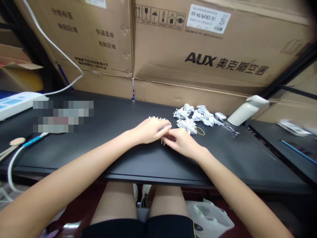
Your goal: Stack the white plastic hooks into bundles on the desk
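Note:
My left hand [152,130] is closed around a bunch of small white pieces [157,118], whose tips stick out above its knuckles; a few more tips show below. Against its fingertips, my right hand [179,140] is closed with thumb and fingers near the lower end of the bunch; what it pinches is hidden. Just to the right on the black table [138,165] lie several bundles of thin white pieces [187,125]. A yellow rubber band [200,131] rests beside the nearest bundle.
Large cardboard boxes [168,49] stand along the back edge. A white bottle [245,110] leans at the back right, near a clear bag [229,127] and a small white object [220,116]. At left are a power strip [22,102], white cables and a blurred-out item [61,117].

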### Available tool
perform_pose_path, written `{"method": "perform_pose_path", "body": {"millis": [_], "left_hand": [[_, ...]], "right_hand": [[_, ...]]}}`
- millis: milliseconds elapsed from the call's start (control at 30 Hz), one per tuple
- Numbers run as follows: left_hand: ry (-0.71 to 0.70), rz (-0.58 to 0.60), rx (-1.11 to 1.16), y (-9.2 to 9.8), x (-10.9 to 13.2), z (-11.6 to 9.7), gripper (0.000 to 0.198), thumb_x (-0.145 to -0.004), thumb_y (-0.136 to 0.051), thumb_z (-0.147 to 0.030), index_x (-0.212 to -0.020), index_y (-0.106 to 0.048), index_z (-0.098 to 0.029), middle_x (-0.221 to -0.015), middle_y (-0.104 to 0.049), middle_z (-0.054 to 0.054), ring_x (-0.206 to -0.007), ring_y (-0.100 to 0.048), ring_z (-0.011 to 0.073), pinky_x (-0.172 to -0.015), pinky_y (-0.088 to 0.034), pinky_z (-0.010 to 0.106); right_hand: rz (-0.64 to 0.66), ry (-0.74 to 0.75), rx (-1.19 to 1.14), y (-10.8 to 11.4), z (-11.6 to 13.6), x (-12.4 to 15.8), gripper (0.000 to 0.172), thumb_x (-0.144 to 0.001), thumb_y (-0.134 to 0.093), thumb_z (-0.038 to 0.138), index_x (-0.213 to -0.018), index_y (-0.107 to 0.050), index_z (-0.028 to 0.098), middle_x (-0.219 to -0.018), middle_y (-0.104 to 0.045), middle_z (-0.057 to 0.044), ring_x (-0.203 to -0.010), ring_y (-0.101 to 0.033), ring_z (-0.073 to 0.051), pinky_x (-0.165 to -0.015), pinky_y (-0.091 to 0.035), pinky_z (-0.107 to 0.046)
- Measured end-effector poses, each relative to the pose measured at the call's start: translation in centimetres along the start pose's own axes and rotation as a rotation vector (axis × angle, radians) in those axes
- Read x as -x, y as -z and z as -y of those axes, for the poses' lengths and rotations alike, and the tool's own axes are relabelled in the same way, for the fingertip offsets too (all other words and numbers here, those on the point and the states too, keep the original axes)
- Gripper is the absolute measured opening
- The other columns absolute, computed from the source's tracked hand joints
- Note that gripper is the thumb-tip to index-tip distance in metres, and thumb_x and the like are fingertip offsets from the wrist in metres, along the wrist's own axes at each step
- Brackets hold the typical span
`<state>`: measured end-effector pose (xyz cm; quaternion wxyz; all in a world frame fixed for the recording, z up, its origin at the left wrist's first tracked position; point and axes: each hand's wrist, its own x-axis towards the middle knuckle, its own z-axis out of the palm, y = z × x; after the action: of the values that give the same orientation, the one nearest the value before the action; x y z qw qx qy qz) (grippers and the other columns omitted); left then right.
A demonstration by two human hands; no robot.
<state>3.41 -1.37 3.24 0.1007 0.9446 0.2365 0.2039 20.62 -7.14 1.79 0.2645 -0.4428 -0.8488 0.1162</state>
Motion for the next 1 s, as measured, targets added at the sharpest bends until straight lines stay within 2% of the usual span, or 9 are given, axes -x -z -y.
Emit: {"method": "perform_pose_path", "body": {"millis": [1000], "left_hand": [[-0.001, 0.016, -0.011, 0.00, -0.06, -0.05, 0.035, -0.096, -0.028, -0.034, -0.092, -0.058, -0.018, -0.084, -0.065, 0.004, -0.075, -0.059, 0.0163, -0.067, -0.038, 0.025]], "right_hand": [[0.005, -0.005, -0.004, 0.08, 0.09, -0.07, 0.016, -0.086, -0.055, 0.020, -0.075, -0.064, 0.014, -0.069, -0.067, -0.005, -0.059, -0.058, -0.014, -0.057, -0.040, -0.024]]}}
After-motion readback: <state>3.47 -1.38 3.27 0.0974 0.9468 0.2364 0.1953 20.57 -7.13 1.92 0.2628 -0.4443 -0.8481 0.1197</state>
